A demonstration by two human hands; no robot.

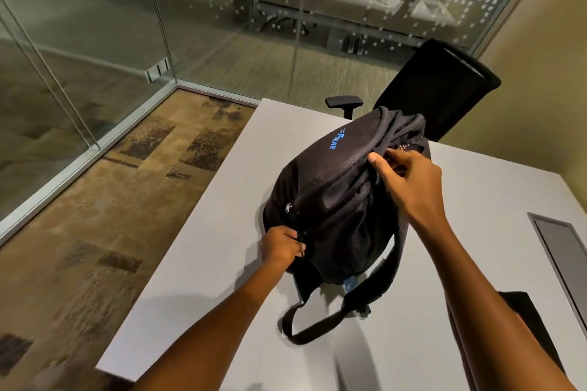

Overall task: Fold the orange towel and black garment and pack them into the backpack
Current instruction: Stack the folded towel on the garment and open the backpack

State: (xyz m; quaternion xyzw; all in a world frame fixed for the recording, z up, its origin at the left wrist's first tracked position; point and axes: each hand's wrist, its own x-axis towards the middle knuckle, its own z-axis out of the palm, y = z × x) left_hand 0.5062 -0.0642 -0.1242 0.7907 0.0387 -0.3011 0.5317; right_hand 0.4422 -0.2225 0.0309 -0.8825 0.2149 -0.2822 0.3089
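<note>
A black backpack (320, 197) with a blue logo lies bulging on the white table (222, 232). My left hand (282, 246) grips the bag's near lower side by the zipper. My right hand (406, 174) pinches the fabric at the zipper line near the bag's top, where black cloth bunches up (403, 130); whether that cloth is the black garment or the bag itself I cannot tell. One shoulder strap (317, 324) loops out toward me. No orange towel shows anywhere.
A black office chair (438, 92) stands behind the table's far edge. A grey cable hatch (562, 247) is set into the table at right, with a dark flat item (527, 320) near it. Glass walls and patterned carpet lie to the left.
</note>
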